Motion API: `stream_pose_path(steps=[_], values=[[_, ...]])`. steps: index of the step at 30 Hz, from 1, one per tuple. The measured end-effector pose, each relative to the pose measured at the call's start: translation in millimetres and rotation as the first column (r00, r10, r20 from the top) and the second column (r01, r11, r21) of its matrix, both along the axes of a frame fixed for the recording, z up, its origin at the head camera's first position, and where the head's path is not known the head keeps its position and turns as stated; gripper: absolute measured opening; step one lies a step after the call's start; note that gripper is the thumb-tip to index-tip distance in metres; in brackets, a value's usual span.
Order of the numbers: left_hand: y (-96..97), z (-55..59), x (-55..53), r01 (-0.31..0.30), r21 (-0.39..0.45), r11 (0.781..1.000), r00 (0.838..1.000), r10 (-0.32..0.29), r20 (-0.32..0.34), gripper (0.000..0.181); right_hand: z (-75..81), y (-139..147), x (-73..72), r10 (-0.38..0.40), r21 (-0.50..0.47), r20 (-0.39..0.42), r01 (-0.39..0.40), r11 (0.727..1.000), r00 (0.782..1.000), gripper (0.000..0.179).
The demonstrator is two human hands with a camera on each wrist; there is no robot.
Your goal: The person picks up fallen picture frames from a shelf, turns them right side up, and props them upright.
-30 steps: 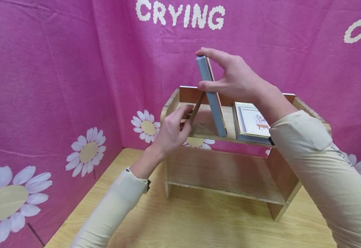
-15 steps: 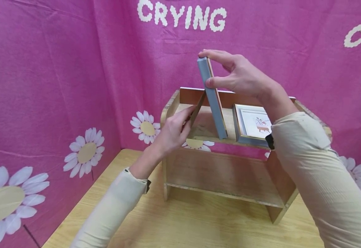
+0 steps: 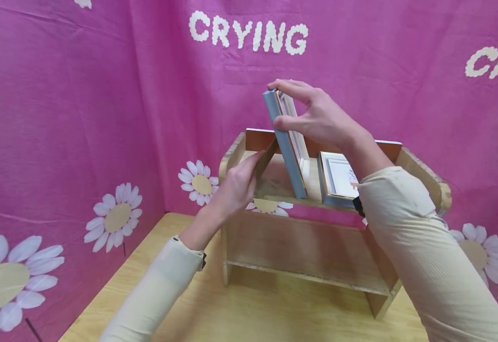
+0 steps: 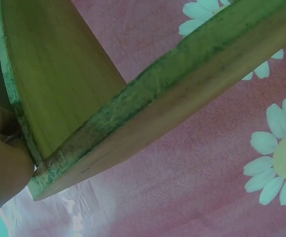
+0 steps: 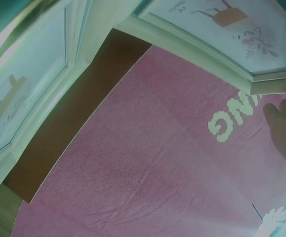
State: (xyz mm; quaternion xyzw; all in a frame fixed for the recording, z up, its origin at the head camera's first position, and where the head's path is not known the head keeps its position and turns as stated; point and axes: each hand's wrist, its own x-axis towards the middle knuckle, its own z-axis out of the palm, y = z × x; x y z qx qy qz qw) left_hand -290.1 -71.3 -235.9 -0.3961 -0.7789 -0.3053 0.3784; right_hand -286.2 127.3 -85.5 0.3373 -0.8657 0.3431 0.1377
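A picture frame (image 3: 289, 156) with a blue-grey edge stands tilted on the top shelf of a small wooden shelf unit (image 3: 308, 242). My right hand (image 3: 323, 114) holds its upper part, thumb on the side edge and fingers over the top. Behind the frame a thin back stand (image 3: 267, 159) slants down to the left. My left hand (image 3: 236, 187) grips this stand low down, its fingertips partly hidden. In the right wrist view the frame's front (image 5: 231, 34) shows a plant drawing. In the left wrist view my fingers (image 4: 7, 158) are close by the shelf's side panel (image 4: 133, 103).
Another picture frame (image 3: 340, 178) lies face up on the top shelf, to the right, partly behind my right forearm. A low back rail (image 3: 387, 149) runs along the shelf. The unit stands on a wooden table (image 3: 155, 280), and a pink flowered cloth (image 3: 82, 95) hangs behind and to the left.
The upright frame has turned slightly, so part of its front now shows in the head view. My right hand turned with it. My left hand keeps its hold on the stand.
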Motion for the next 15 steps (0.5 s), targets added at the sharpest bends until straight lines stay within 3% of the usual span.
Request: stream_pose_path(steps=[8,15], values=[[4.8,6.8,0.9,-0.07,0.004,0.998,0.995,0.07,0.067,0.034,-1.8,-4.2,-3.1,-0.032,-0.006,-0.05,0.031,0.999,0.998,0.065],[8.6,10.4,-1.0,-0.134,0.032,0.99,0.98,0.128,0.153,0.03,-3.1,-9.3,-7.2,-0.07,-0.025,-0.097,0.068,0.997,0.993,0.063]])
